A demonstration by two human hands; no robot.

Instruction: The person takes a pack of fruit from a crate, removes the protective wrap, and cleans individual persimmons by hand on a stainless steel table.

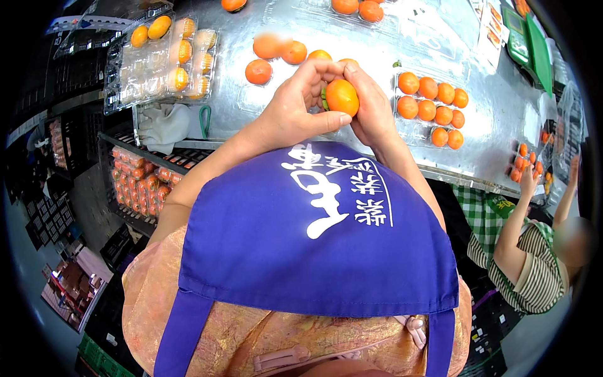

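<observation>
Between my two hands, close above the metal table, is an orange persimmon [342, 98] with its green calyx facing left. My left hand [301, 101] curls around its left side, the thumb along its lower edge. My right hand [374, 101] cups it from the right, with some fingers hidden behind the fruit. Just beyond my hands lie several loose persimmons [258, 72], partly covered by my fingers. Right of my hands, a clear plastic tray [420, 139] holds rows of persimmons [427, 110].
Clear plastic trays [141, 70] are stacked at the table's left, with some persimmons among them. A pale glove [162, 125] hangs near the table edge [212, 144]. Below it, a black crate [136, 146] holds packed fruit. At right, a co-worker [532, 264] reaches toward more persimmons.
</observation>
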